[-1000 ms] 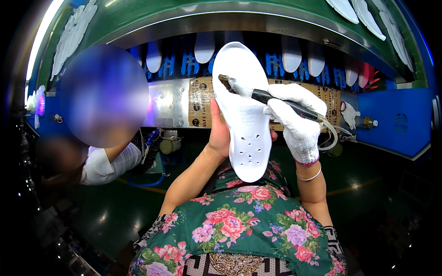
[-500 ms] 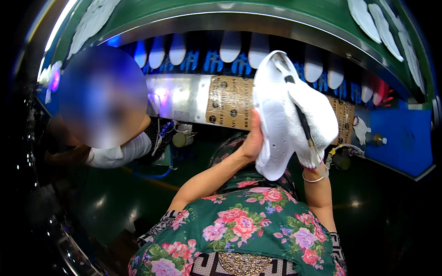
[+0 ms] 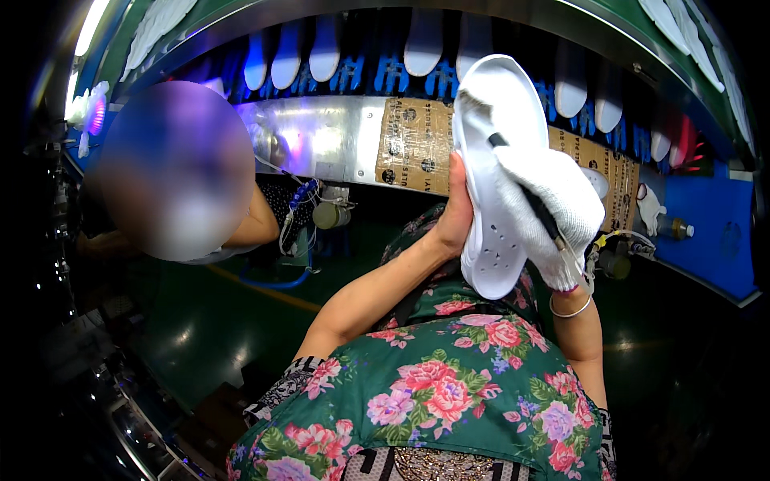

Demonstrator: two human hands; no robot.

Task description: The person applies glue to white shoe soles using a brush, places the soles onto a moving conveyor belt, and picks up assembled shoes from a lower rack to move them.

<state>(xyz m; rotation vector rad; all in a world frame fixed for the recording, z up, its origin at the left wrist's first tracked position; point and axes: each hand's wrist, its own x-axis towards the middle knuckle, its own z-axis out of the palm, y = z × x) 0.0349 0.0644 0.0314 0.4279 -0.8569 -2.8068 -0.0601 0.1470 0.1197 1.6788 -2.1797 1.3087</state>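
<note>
Dropping the whole white shoe sole (image 3: 487,196) looks like the largest risk: it is held up in the air, seen across the near edge of the metal table (image 3: 325,138), and no support shows beneath it. A loosened left hand (image 3: 456,205) would cause it; that bare hand is curled on the sole's left side, thumb along the rim, its other fingers hidden behind. Next, the gloved right hand (image 3: 555,194), closed around the brush (image 3: 498,139), could push the sole askew by pressing hard, because the sole is gripped on one side. A swing rightward could knock the second sole (image 3: 596,181), lying on the cardboard (image 3: 419,135) toward the table's right end. The thin tube below the right hand could snag and tug the brush. Smallest of all, uneven strokes could leave streaks; whether the bristles carry anything wet cannot be told.

As for looks, the sole is long and plain white, its hollow face turned toward the camera and its length running away from the person. A raised rim borders it. The far end is broad and rounded, with the bristles at its left side. The glove covers part of the middle. Small dark holes cluster toward the near end.
</note>
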